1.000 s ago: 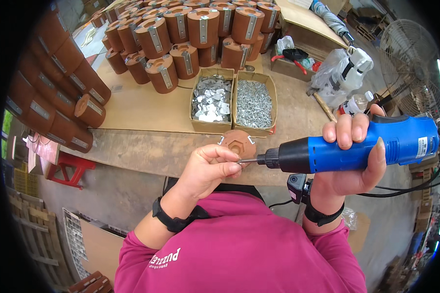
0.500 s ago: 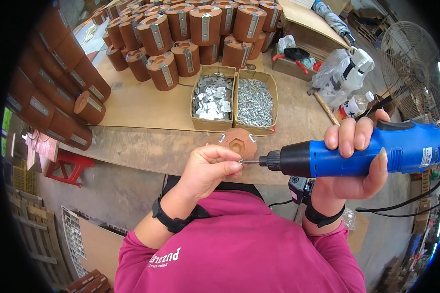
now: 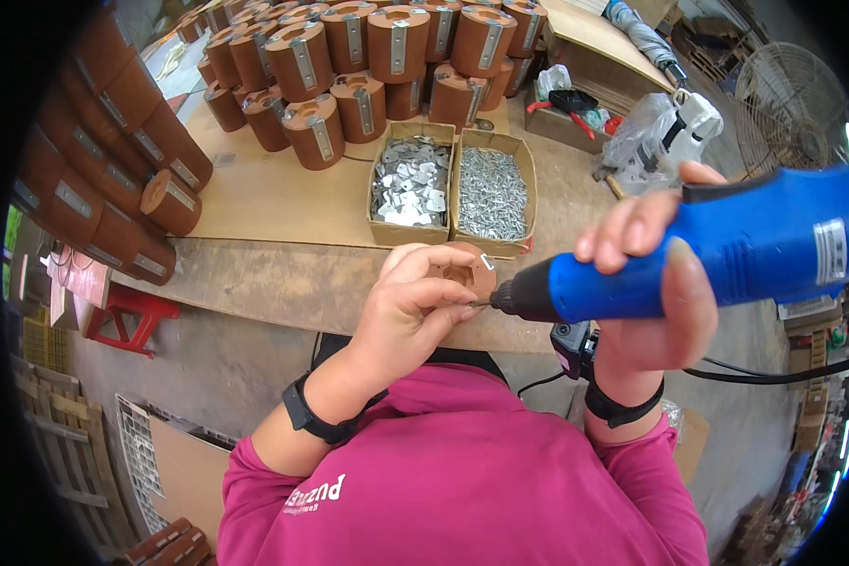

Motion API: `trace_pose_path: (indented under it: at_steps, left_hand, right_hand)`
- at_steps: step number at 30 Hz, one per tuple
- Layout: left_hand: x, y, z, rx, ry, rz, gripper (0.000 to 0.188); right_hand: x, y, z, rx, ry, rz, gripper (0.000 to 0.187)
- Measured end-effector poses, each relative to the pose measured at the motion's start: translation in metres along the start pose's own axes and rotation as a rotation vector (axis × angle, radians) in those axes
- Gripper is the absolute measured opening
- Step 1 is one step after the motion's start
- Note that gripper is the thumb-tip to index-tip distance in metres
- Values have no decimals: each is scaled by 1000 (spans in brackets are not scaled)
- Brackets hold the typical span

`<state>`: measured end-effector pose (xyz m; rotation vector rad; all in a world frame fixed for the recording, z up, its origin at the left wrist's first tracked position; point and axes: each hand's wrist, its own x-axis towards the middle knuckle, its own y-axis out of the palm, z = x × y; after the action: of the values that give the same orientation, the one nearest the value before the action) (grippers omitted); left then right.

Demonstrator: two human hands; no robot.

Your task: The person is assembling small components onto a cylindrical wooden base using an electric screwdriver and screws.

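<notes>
Two hands meet above the near edge of the workbench point(image 3: 283, 283). The left hand point(image 3: 415, 311) is closed in a pinch, thumb and forefinger gripping a small screw point(image 3: 478, 304) at the tip of the tool; the screw is too small to make out in detail. The right hand point(image 3: 646, 283) is wrapped fully around the blue power screwdriver point(image 3: 726, 250), fingers over the top of the body and thumb beneath. The screwdriver lies level, its dark nose pointing to the person's left and touching the pinched fingertips.

Directly behind the left hand's fingers sits a brown round part point(image 3: 470, 272) with a small metal clip on its rim; the hand covers most of it, so whether the hand touches it cannot be told.

Just beyond that part stand two open cardboard boxes side by side: the left box point(image 3: 407, 184) holds flat metal plates, the right box point(image 3: 492, 193) holds loose screws. Farther back and along the left side of the bench, many brown cylinders point(image 3: 349, 75) with metal strips stand stacked in rows. A clear plastic bag point(image 3: 646, 137) lies to the right of the boxes, a standing fan point(image 3: 788, 104) beyond it. A red stool point(image 3: 127, 316) stands on the floor at the left, below the bench edge. A black cable point(image 3: 774, 373) trails from beneath the right hand.
</notes>
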<state>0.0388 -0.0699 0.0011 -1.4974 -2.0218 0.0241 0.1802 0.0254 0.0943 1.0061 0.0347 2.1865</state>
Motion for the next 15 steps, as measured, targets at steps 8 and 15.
trace_pose_path:
  at_steps: [8, 15]
  left_hand:
    - [-22, 14, 6, 205, -76, 20, 30]
    - [-25, 14, 5, 200, -108, -13, 31]
  right_hand:
    - [0, 14, -26, -306, 165, -123, 47]
    - [2, 20, -31, -256, 128, -109, 41]
